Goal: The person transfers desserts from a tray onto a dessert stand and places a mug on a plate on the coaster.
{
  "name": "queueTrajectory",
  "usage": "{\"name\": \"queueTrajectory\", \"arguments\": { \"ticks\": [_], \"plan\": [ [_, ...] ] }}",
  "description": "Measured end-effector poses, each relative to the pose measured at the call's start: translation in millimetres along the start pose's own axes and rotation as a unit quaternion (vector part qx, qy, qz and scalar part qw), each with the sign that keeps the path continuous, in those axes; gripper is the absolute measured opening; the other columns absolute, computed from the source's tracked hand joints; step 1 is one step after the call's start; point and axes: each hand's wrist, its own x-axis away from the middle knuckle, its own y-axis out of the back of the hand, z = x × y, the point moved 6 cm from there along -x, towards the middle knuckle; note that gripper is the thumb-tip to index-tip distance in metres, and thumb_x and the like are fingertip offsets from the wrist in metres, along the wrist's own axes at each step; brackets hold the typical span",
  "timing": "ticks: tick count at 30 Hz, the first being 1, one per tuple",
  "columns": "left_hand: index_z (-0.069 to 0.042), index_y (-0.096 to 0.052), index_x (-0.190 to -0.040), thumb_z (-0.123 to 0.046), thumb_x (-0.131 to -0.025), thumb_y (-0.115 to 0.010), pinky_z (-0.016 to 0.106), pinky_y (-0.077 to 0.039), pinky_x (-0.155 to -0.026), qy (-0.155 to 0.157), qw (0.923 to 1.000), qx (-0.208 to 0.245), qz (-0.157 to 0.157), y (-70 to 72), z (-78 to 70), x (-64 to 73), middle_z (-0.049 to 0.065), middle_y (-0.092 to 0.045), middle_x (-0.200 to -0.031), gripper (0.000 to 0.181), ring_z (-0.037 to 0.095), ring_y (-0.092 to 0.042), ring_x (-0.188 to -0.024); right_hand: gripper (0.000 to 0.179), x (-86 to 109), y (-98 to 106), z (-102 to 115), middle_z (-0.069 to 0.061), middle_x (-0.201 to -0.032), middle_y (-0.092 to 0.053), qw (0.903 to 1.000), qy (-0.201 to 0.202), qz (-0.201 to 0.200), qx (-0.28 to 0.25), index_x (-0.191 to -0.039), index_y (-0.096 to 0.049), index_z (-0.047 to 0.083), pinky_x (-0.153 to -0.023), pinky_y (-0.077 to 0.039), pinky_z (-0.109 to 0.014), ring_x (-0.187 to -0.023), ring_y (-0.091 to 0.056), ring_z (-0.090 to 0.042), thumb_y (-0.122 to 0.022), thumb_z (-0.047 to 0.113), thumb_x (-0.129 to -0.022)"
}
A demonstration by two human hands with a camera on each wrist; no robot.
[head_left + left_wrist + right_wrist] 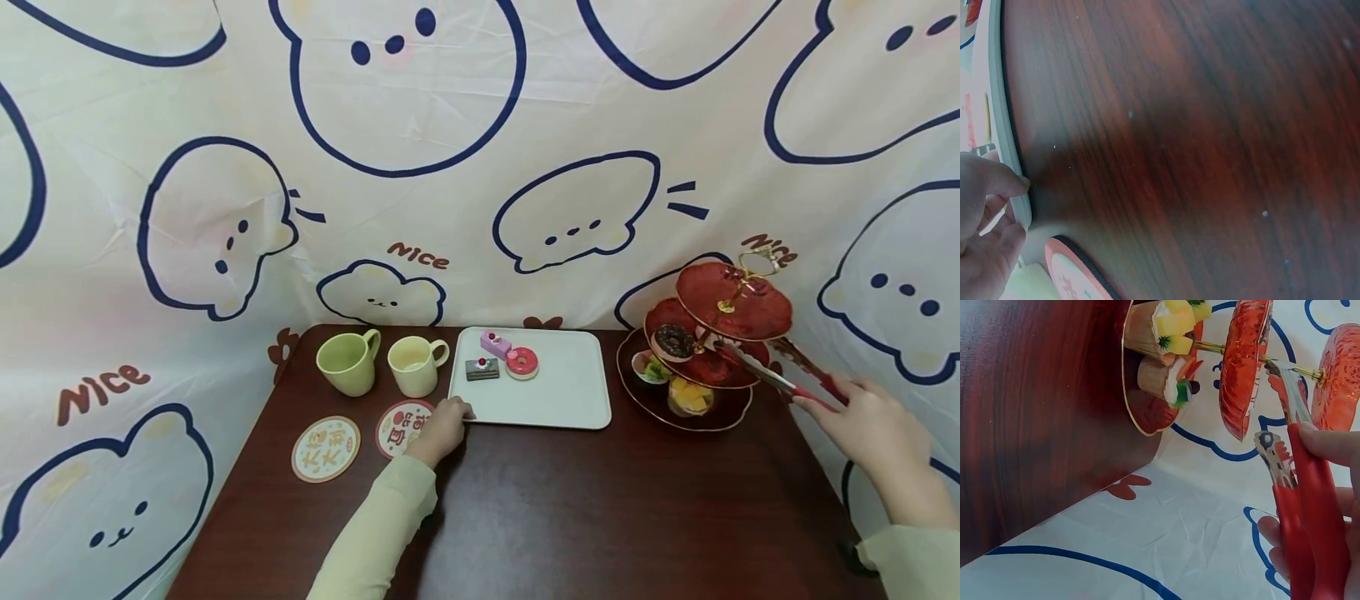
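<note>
My left hand (444, 429) pinches the near left corner of a white tray (555, 404), thumb on the rim in the left wrist view. On the tray are a pink donut (522, 362), a purple cake slice (495, 344) and a dark cake slice (482, 369). My right hand (877, 421) grips red-handled metal tongs (1316, 506), their two arms spread apart. One tong arm reaches in over the middle tier of a red three-tier stand (731, 292); the other stays outside its edge. A chocolate donut (672, 342) sits on that middle tier.
The stand's bottom tier holds a yellow-topped cupcake (690, 396) and a fruit-topped cupcake (649, 367). Left of the tray are a green mug (348, 364) and a pale yellow mug (414, 367). Two round coasters, one yellow (326, 449) and one red (403, 427), lie before them.
</note>
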Motion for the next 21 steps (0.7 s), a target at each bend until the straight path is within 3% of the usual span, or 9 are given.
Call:
{"name": "queueTrajectory", "arguments": {
  "ticks": [8,15,21],
  "plan": [
    [-0.002,-0.076,-0.09,0.02,-0.082,-0.056,0.044,-0.057,-0.083,0.0,1.0,-0.003,-0.005,-0.3,0.9,0.5,0.01,-0.064,-0.087,0.03,0.034,-0.064,-0.09,0.094,14.4,-0.6,2.9,-0.046,-0.119,-0.04,0.9995,0.017,-0.019,-0.019,-0.14,-0.04,-0.019,-0.068,-0.051,-0.065,-0.096,-0.048,-0.059,-0.061,0.06,-0.095],
    [-0.001,-0.076,-0.09,0.02,-0.082,-0.055,0.044,-0.056,-0.084,-0.004,1.0,-0.004,-0.004,-2.3,1.3,-0.2,0.01,-0.064,-0.087,0.031,0.034,-0.063,-0.09,0.095,30.2,-4.4,1.5,-0.046,-0.124,-0.04,0.9991,0.005,-0.03,-0.029,-0.14,-0.04,-0.019,-0.08,-0.047,-0.07,-0.106,-0.046,-0.062,-0.061,0.061,-0.095],
    [-0.001,-0.076,-0.091,0.02,-0.083,-0.055,0.045,-0.057,-0.084,-0.003,1.0,-0.002,-0.001,-2.0,1.6,-0.7,0.011,-0.065,-0.088,0.031,0.034,-0.064,-0.091,0.092,39.2,-7.2,0.9,-0.047,-0.121,-0.04,0.9991,-0.001,-0.028,-0.033,-0.138,-0.04,-0.02,-0.075,-0.051,-0.067,-0.1,-0.047,-0.06,-0.064,0.056,-0.094]
  ]
}}
